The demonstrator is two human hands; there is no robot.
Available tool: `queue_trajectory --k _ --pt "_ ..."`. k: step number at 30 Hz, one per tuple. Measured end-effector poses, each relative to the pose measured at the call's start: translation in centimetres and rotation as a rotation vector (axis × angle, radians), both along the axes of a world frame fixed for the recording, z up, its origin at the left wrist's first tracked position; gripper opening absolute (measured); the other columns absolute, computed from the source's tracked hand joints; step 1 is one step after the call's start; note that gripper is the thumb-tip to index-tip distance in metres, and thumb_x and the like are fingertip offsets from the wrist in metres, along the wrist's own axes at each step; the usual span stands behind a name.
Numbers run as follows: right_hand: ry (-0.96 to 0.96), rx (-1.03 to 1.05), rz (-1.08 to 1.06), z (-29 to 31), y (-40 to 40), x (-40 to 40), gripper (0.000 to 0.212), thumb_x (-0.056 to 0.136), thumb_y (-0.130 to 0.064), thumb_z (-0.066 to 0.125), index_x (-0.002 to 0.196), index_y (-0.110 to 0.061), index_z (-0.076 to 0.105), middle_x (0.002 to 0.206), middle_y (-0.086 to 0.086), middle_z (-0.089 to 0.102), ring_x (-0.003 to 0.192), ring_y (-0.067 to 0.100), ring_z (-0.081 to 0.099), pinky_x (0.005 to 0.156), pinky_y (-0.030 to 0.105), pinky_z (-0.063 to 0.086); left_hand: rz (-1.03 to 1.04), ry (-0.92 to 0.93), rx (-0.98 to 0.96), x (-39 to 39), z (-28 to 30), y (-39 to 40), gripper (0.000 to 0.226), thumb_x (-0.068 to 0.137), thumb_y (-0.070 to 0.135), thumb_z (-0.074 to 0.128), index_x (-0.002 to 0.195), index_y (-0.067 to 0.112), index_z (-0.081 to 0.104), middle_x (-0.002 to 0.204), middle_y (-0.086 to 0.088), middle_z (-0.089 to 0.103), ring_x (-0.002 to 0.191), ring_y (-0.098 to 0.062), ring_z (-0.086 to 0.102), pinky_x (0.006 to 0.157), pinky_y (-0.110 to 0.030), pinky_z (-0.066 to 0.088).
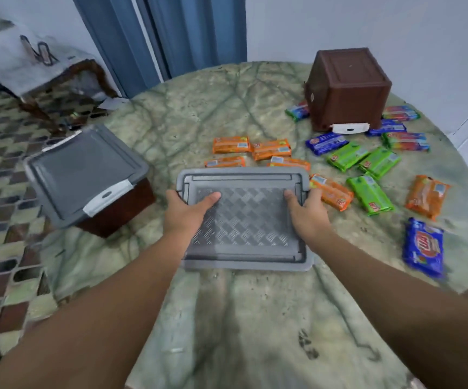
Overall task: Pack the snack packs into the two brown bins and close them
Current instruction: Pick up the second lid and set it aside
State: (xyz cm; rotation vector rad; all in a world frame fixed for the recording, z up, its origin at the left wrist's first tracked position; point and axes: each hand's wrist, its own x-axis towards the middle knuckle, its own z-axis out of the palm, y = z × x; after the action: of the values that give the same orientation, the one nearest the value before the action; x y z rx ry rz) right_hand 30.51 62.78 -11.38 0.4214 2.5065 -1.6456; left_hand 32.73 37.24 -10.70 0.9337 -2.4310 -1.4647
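Note:
A loose grey lid point(245, 220) lies at the table's middle, gripped by both hands: my left hand point(186, 210) holds its left edge and my right hand point(307, 211) its right edge, thumbs on top. One brown bin point(120, 217) with a grey lid point(84, 169) on it stands at the table's left edge. A second brown bin point(346, 88) sits upside down at the back right. Orange snack packs point(231, 144), green snack packs point(368, 195) and blue snack packs point(423, 247) lie scattered on the table's right half.
The round table point(249, 318) has a green marbled cloth. A small cloth-covered side table point(30, 68) stands on the patterned floor at the left. Blue curtains point(171, 32) hang behind, and a white wall is at the right.

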Motion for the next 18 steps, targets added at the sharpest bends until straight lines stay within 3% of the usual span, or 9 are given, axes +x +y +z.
queue_trajectory --k 4,7,11,15,18 --pt "-0.115 0.124 0.058 -1.9 -3.6 3.5 0.050 0.100 -0.057 0.054 0.115 -0.010 0.046 0.101 0.006 0.058 0.089 0.026 0.055 0.076 0.037 0.042 -0.017 -0.061 -0.060 3.4 -1.5 -4.7 0.079 0.049 0.075 0.087 0.098 0.028 0.046 0.096 0.008 0.064 0.090 -0.018 0.066 0.084 -0.040 0.054" --pt "-0.139 0.235 0.139 -3.0 -5.5 4.9 0.054 0.095 -0.064 0.056 0.113 -0.013 0.054 0.101 0.004 0.062 0.093 0.026 0.059 0.075 0.037 0.047 -0.028 -0.136 -0.084 5.2 -2.0 -7.5 0.082 0.051 0.072 0.088 0.108 0.029 0.047 0.106 0.011 0.065 0.095 -0.018 0.065 0.091 -0.038 0.053" --pt "-0.144 0.506 0.287 -3.4 -7.0 5.5 0.061 0.090 -0.080 0.046 0.101 -0.021 0.057 0.087 0.000 0.064 0.078 0.020 0.060 0.060 0.033 0.047 -0.061 -0.252 -0.114 6.8 -2.9 -10.4 0.090 0.052 0.075 0.086 0.115 0.025 0.046 0.114 0.004 0.064 0.105 -0.025 0.063 0.096 -0.041 0.051" --pt "-0.176 0.706 0.393 -3.6 -8.0 6.1 0.071 0.084 -0.089 0.037 0.088 -0.022 0.059 0.080 0.001 0.066 0.073 0.021 0.063 0.062 0.034 0.054 -0.101 -0.312 -0.174 7.4 -3.3 -12.1 0.099 0.055 0.077 0.083 0.125 0.016 0.048 0.125 -0.006 0.066 0.114 -0.030 0.064 0.099 -0.042 0.049" --pt "-0.192 0.791 0.449 -3.2 -8.6 6.5 0.067 0.085 -0.089 0.036 0.082 -0.025 0.056 0.076 -0.001 0.065 0.068 0.018 0.062 0.055 0.030 0.048 -0.122 -0.376 -0.300 7.3 -3.5 -13.0 0.114 0.055 0.085 0.076 0.135 0.010 0.045 0.135 -0.014 0.058 0.124 -0.035 0.057 0.101 -0.044 0.046"
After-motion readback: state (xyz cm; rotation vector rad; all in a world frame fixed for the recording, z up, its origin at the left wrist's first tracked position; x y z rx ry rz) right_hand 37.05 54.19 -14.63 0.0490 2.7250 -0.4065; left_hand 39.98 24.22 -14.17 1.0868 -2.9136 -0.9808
